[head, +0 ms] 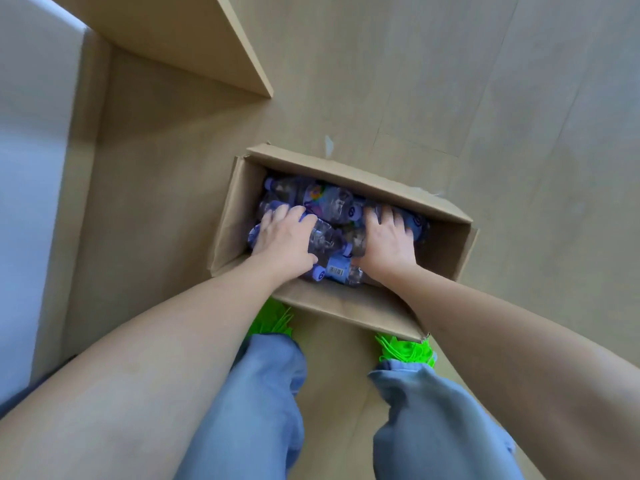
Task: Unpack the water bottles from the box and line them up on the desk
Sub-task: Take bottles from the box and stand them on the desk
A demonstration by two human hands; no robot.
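Note:
An open cardboard box stands on the wooden floor in front of my feet. Several clear water bottles with purple caps and blue labels lie jumbled inside it. My left hand is inside the box at its left, fingers curled over a bottle there. My right hand is inside at the right, fingers wrapped over another bottle. Both bottles are largely hidden under my hands.
A wooden desk reaches in from the upper left, its corner above the box. A white wall or panel runs down the left. My bright green shoes stand against the box's near side.

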